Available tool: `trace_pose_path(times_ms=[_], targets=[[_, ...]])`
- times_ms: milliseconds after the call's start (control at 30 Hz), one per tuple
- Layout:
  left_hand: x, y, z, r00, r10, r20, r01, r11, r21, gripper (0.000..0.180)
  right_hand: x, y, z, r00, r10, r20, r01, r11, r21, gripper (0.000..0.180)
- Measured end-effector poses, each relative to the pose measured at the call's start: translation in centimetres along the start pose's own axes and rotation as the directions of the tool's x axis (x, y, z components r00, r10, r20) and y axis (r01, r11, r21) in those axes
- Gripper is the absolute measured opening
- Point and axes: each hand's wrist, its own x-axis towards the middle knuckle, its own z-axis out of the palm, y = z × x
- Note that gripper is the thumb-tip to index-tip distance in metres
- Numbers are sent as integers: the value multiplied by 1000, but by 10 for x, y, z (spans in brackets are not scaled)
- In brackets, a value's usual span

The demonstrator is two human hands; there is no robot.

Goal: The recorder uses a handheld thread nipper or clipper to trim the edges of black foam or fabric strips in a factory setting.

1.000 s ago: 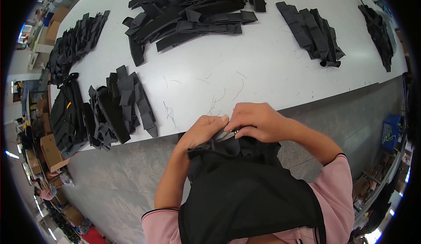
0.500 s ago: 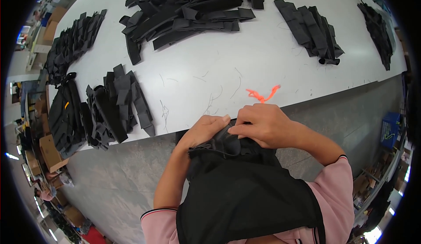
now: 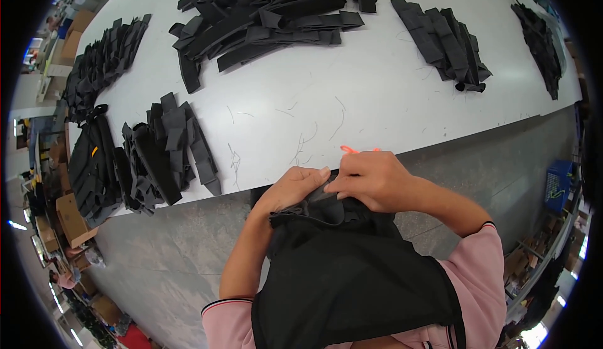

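At the table's near edge, my left hand (image 3: 293, 187) is closed on a piece of black fabric (image 3: 325, 209), its thumb lying along the top. Right beside it, my right hand (image 3: 372, 181) is curled shut with thumb and index finger pinched close to the cloth. Whatever lies inside its fingers is hidden. A bright orange cord (image 3: 347, 149) pokes out past the knuckles of that hand. The fabric bunches over the top of the black apron (image 3: 352, 280) on my front.
On the white table (image 3: 276, 98) lie loose threads and a large heap of black fabric strips (image 3: 270, 26). Smaller strip bundles lie at the left (image 3: 164, 151) and right (image 3: 443, 44). A black bag (image 3: 94, 161) rests at the left edge; a blue crate (image 3: 558, 184) stands at the right.
The orange cord, stretched out on the table beyond my right hand before, has drawn in and is now mostly hidden behind it. My right fingers have shifted slightly; my left hand stays put.
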Motion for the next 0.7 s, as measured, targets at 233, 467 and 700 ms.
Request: trace_pose_path(times_ms=[233, 467, 700], targets=[[-2, 3, -1, 1000, -23, -8, 23, 1000, -5, 36, -3, -3, -2, 1000, -3, -9, 3, 999, -51, 20], [0, -2, -2, 1000, -17, -12, 17, 1000, 8, 36, 3, -8, -3, 999, -44, -3, 43, 994, -99, 22], [-2, -6, 19, 805, 465, -369, -472, 878, 76, 18, -11, -9, 22, 913, 360, -194, -314, 921, 233, 21]])
